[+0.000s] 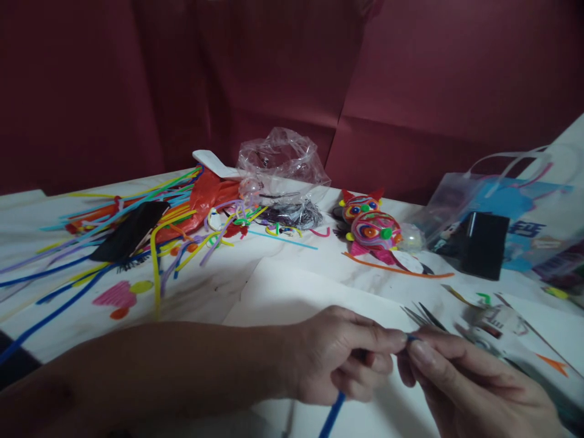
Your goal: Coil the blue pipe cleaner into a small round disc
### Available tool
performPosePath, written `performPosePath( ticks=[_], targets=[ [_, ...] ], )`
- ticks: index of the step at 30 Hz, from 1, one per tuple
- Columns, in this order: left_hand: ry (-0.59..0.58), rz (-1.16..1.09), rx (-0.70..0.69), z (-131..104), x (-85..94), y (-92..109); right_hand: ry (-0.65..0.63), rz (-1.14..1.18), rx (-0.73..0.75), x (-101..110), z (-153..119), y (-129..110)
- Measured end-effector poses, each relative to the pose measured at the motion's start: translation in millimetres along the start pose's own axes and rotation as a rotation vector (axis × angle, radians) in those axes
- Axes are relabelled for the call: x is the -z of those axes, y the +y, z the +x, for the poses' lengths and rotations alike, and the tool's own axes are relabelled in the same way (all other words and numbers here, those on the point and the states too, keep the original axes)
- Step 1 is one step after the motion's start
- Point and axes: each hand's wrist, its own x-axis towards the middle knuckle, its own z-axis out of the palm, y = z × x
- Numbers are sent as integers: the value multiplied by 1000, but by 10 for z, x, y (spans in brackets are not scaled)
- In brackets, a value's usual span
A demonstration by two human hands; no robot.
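Observation:
My left hand (347,356) and my right hand (460,380) meet low in the view, over a white sheet (292,292). Both pinch the same blue pipe cleaner (332,415): its upper end sits between the fingertips of both hands, and its lower end hangs down below my left palm. My left forearm crosses the bottom left of the view. Just beyond my right hand lie a pair of scissors (424,316).
A heap of coloured pipe cleaners (137,225) covers the table's left side, with a red bag and a clear plastic bag (283,161) behind. Two finished pipe-cleaner figures (371,225) stand at centre. A clear tote bag (502,207) with a black box (484,245) lies at right.

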Motion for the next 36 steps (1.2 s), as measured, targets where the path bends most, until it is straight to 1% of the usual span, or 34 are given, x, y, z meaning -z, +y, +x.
performPosePath(
  ticks=[4, 6, 8, 10, 12, 14, 15, 18, 21, 23, 25, 29, 31, 34, 36],
  targets=[
    [46, 26, 14, 13, 30, 39, -93, -61, -55, 16, 73, 7],
    [83, 39, 19, 22, 45, 56, -136, -82, -57, 43, 120, 3],
    [136, 47, 38, 30, 56, 66, -189, -175, -5, 79, 160, -15],
    [182, 74, 78, 39, 70, 74, -254, -335, 103, 110, 190, -46],
    [200, 112, 126, 49, 92, 80, -324, -478, 207, 127, 210, -75],
    [201, 154, 170, 61, 124, 85, -413, -578, 271, 130, 224, -85],
    [198, 171, 188, 67, 142, 85, -437, -613, 298, 128, 229, -81],
    [186, 216, 225, 81, 193, 78, -469, -702, 347, 121, 236, -45],
    [176, 261, 225, 81, 223, 77, -496, -757, 320, 127, 222, -12],
    [160, 286, 207, 73, 226, 92, -484, -732, 293, 131, 202, -11],
    [130, 302, 188, 58, 214, 121, -442, -673, 266, 125, 177, -28],
    [114, 314, 147, 27, 163, 181, -290, -545, 209, 87, 136, -92],
    [111, 307, 126, 18, 137, 192, -225, -507, 218, 73, 123, -126],
    [78, 267, 122, 14, 101, 171, -200, -486, 283, 66, 99, -150],
    [44, 208, 112, 13, 74, 136, -153, -420, 301, 62, 71, -128]
  ],
)
